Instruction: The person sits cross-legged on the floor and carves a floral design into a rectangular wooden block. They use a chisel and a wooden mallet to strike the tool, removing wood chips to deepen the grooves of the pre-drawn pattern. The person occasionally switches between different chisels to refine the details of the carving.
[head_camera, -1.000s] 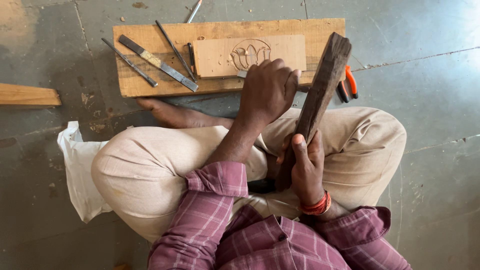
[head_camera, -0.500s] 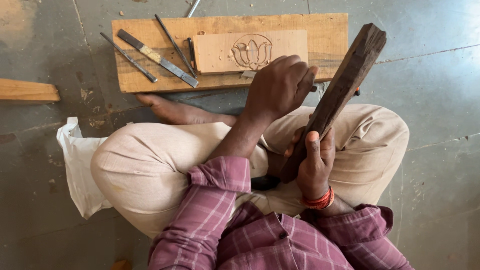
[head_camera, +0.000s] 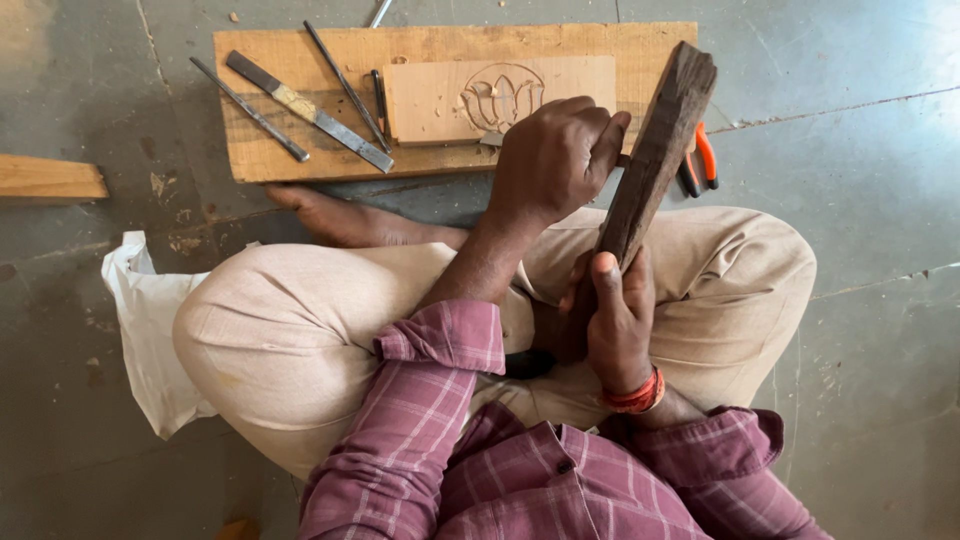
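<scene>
A wide wooden board (head_camera: 300, 160) is laid on the grey floor, and a paler carved panel (head_camera: 440, 100) bearing a flower outline is set upon it. A dark wooden mallet (head_camera: 655, 150) is clasped at its lower end by the right hand (head_camera: 618, 315), tilted above the lap. A chisel (head_camera: 492, 139) is enclosed by the fisted left hand (head_camera: 555, 160), its tip against the panel's lower edge. Loose chisels (head_camera: 305, 110) are spread on the board's left part, and orange-handled pliers (head_camera: 698, 160) are seen beside the mallet.
</scene>
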